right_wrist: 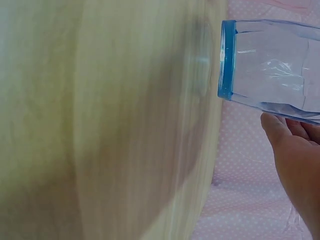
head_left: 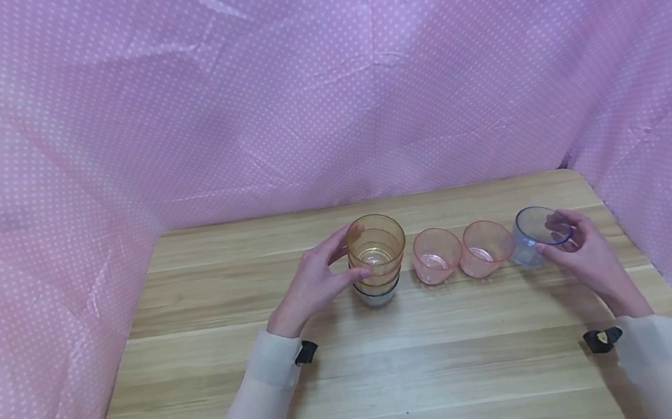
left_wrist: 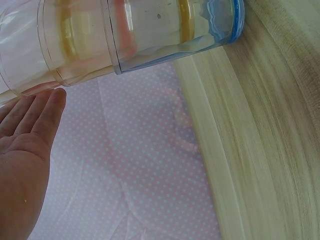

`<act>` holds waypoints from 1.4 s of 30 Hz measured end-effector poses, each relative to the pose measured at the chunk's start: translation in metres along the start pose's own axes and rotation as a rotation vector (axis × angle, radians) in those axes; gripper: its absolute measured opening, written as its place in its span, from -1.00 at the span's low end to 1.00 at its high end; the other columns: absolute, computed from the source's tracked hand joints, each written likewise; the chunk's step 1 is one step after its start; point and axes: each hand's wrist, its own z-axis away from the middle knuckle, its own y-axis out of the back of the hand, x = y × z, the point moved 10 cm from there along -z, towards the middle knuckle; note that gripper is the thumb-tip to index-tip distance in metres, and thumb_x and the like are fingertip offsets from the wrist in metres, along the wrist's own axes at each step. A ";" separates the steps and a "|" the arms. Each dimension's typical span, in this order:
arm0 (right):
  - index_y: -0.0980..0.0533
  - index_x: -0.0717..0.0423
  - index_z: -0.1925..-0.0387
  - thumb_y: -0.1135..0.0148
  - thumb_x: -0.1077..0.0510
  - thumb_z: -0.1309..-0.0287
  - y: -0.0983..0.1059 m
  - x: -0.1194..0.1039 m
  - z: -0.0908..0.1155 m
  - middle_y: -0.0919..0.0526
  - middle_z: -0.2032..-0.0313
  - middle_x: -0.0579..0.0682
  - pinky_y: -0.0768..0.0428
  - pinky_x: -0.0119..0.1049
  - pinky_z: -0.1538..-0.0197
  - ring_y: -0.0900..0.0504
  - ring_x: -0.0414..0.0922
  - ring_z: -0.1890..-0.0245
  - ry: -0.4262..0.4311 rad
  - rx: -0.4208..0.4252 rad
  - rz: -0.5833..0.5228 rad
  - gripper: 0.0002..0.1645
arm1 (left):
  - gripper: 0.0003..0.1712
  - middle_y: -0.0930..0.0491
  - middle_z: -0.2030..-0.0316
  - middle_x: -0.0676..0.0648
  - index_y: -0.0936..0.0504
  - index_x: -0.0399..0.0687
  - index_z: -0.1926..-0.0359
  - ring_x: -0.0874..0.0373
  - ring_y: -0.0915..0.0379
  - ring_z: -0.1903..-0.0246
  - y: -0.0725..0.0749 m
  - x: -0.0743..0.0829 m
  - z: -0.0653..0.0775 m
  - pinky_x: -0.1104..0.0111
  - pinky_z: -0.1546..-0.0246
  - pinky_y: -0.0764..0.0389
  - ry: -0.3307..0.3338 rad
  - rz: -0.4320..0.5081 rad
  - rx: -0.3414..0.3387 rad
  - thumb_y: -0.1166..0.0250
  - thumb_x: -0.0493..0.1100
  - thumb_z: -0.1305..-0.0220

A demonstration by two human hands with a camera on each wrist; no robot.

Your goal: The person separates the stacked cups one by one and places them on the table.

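My left hand [head_left: 314, 282] grips a nested stack of clear tinted cups around its upper part, thumb on the near side and fingers behind. An amber cup [head_left: 376, 240] tops the stack, and a blue cup [left_wrist: 215, 22] forms its bottom. In the left wrist view the fingertips lie along the stack's side. At the right, my right hand [head_left: 587, 254] holds a single clear blue cup [head_left: 529, 245] between thumb and fingers. Its thick blue base [right_wrist: 227, 60] shows close over the tabletop in the right wrist view. Both the stack and this cup are mouth up.
Two pink cups [head_left: 438, 259] [head_left: 486, 251] stand side by side, mouth up, between the stack and the right-hand cup. All are on a light wooden table [head_left: 363, 381]. Pink dotted cloth [head_left: 318, 95] hangs behind the table and along both sides.
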 end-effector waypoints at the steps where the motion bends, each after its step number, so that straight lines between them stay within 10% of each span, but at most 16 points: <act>1: -0.25 0.16 -0.37 -0.37 0.43 -0.23 -0.001 0.000 0.000 -0.48 -0.12 -0.20 -0.49 -0.72 -0.06 -0.47 -0.32 -0.13 0.001 -0.006 0.013 -0.24 | -0.05 -0.47 -0.40 -0.15 -0.37 -0.12 -0.51 -0.10 -0.57 -0.23 0.000 0.000 0.000 0.26 -0.33 -0.55 -0.002 -0.001 0.000 -0.59 -0.17 -0.13; 15: 0.02 0.44 -0.51 -0.38 0.35 -0.28 -0.004 0.003 0.004 -0.38 -0.18 -0.34 -0.46 -0.74 -0.15 -0.39 -0.44 -0.20 -0.035 -0.078 0.079 -0.01 | -0.05 -0.48 -0.38 -0.16 -0.37 -0.12 -0.51 -0.11 -0.57 -0.22 0.000 0.000 0.000 0.26 -0.31 -0.56 -0.007 0.003 -0.001 -0.59 -0.17 -0.13; 22: 0.13 0.38 -0.58 -0.37 0.30 -0.32 -0.006 0.003 0.007 -0.22 -0.42 0.30 -0.35 -0.75 -0.25 -0.29 -0.27 -0.39 -0.041 -0.105 0.127 0.08 | -0.06 -0.48 -0.38 -0.17 -0.38 -0.13 -0.51 -0.11 -0.57 -0.23 -0.001 -0.001 0.000 0.27 -0.31 -0.56 0.002 0.017 -0.003 -0.59 -0.18 -0.14; 26: 0.27 0.28 -0.63 -0.32 0.29 -0.37 -0.004 -0.002 0.011 0.04 -0.59 0.33 -0.09 -0.70 -0.45 0.01 -0.14 -0.59 -0.043 -0.106 0.101 0.14 | -0.06 -0.48 -0.38 -0.16 -0.38 -0.13 -0.51 -0.10 -0.57 -0.22 -0.001 -0.001 0.000 0.27 -0.31 -0.56 0.008 0.016 -0.002 -0.59 -0.18 -0.14; 34: -0.24 -0.05 -0.58 -0.19 0.12 -0.51 0.018 -0.027 0.019 -0.28 -0.52 -0.12 -0.26 -0.69 -0.39 -0.27 -0.20 -0.46 -0.024 0.153 0.145 -0.30 | -0.06 -0.49 -0.37 -0.18 -0.39 -0.12 -0.50 -0.13 -0.59 -0.20 0.000 -0.001 0.001 0.22 -0.29 -0.59 0.000 0.020 0.012 -0.60 -0.20 -0.13; 42: -0.54 0.39 -0.23 -0.21 0.44 -0.35 0.017 -0.072 0.027 -0.65 -0.20 -0.08 -0.45 -0.55 -0.34 -0.52 -0.16 -0.27 0.163 0.334 -0.100 -0.56 | -0.08 -0.47 -0.39 -0.15 -0.39 -0.09 -0.51 -0.09 -0.57 -0.23 -0.001 -0.001 0.001 0.28 -0.30 -0.57 0.014 0.009 0.008 -0.58 -0.17 -0.15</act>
